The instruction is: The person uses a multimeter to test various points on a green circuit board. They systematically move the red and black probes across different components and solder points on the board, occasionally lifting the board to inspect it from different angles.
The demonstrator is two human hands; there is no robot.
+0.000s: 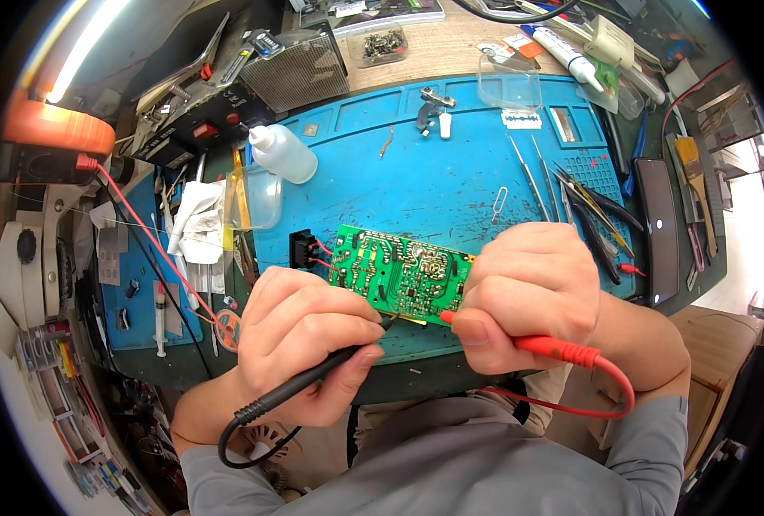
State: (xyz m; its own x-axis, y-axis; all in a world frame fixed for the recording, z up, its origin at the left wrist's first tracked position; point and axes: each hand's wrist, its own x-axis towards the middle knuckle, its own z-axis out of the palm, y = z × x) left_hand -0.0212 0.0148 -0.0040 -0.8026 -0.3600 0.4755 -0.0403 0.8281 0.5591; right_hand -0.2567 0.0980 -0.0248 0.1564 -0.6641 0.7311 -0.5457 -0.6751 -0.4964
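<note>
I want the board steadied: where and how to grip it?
Probably pinch the board by its long back edge, from the far side: that's uncovered, while the black probe and red probe crowd the near edge and wires leave the left end.

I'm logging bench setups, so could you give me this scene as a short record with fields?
Left hand: grips black test probe
Right hand: grips red test probe
Workpiece: green circuit board
Probe tips: both at the board's near edge; contact cannot be told
Wired to board: black socket, on its left
Surface: blue work mat
Back left: white squeeze bottle
Right: smartphone
</note>
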